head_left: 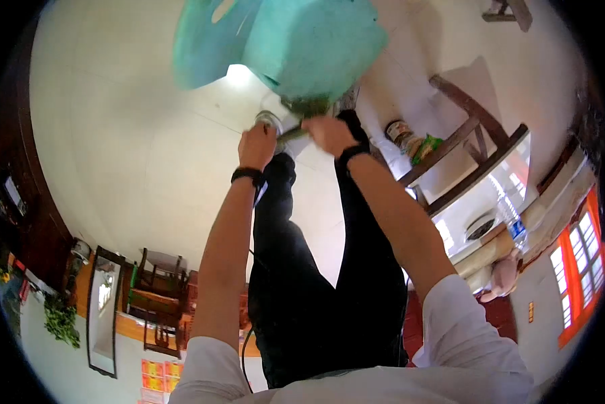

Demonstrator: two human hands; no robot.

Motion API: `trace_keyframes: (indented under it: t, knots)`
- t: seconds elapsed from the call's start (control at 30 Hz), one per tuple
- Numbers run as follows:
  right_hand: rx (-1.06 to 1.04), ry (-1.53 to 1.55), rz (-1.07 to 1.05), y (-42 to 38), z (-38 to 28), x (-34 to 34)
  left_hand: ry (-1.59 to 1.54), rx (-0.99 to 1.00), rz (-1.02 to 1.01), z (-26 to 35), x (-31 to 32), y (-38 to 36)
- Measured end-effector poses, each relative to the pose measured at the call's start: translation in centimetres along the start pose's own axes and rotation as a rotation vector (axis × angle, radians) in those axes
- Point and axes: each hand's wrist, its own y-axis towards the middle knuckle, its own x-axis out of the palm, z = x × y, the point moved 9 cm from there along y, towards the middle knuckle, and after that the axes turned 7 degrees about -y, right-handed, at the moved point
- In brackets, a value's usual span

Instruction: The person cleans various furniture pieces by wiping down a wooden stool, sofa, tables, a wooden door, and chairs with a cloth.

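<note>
While the fingers of the right hand (328,133) close around green stems (296,132) below a teal plastic basin (302,44), the left hand (257,145) curls shut on something that cannot be told, beside a metal can (269,121). Surrounding: black wristbands, black trousers (316,289), white floor (134,135), wooden table (477,148).

Both hands (296,138) gripping green stems (302,118), teal basin (296,40) beyond
</note>
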Motion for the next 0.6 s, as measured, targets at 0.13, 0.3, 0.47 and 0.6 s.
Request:
trace_keyframes:
  t: [0.13, 0.3, 0.47, 0.6]
  knots:
    - [-0.157, 0.046, -0.337, -4.8, -2.3, -0.5, -0.031, -0.145, -0.082, -1.1, 2.6, -3.5]
    - [-0.124, 0.107, -0.103, -3.3, 0.4, -11.2, -0.435, -0.082, 0.390, 9.7, -6.3, -1.9]
    - [-0.288, -0.151, 0.513, -0.2, -1.4, -30.5, -0.662, 0.338, 0.677, 20.5, -15.0, 4.1]
    - [-0.181, -0.371, 0.334, 6.5, 0.0, -32.0, -0.556, 0.646, 0.233, 23.7, -12.6, 13.0]
